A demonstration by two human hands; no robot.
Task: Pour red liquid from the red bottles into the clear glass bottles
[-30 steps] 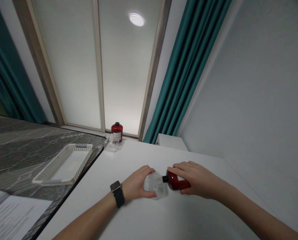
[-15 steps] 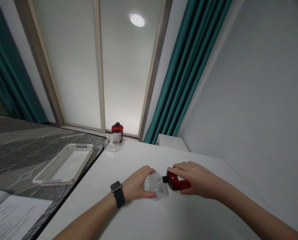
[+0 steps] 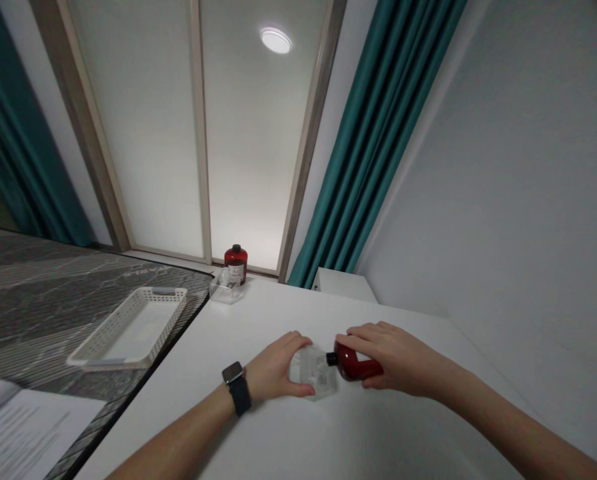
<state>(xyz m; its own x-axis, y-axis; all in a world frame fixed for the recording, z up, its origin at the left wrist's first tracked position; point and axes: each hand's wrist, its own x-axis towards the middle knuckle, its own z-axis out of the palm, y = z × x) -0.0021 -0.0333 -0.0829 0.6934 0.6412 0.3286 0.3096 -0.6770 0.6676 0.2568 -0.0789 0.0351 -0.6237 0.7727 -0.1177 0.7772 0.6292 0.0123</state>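
My left hand point(image 3: 281, 370), with a dark watch on its wrist, is closed around a clear plastic container point(image 3: 318, 375) at the white table's middle. In my right hand point(image 3: 395, 357) is a dark red bottle point(image 3: 351, 363) with a black neck or cap, tilted onto its side. The bottle's black end points left, at the container's right part. Whether liquid is coming out is too small to tell. My fingers hide part of the bottle's white label and the container's left side.
Another red bottle point(image 3: 236, 260) with a black cap stands at the white table's point(image 3: 268, 440) far edge, behind a clear box point(image 3: 225, 293). To the left, a white basket point(image 3: 161, 343) and an open book point(image 3: 38, 427) lie on a grey patterned surface point(image 3: 43, 293).
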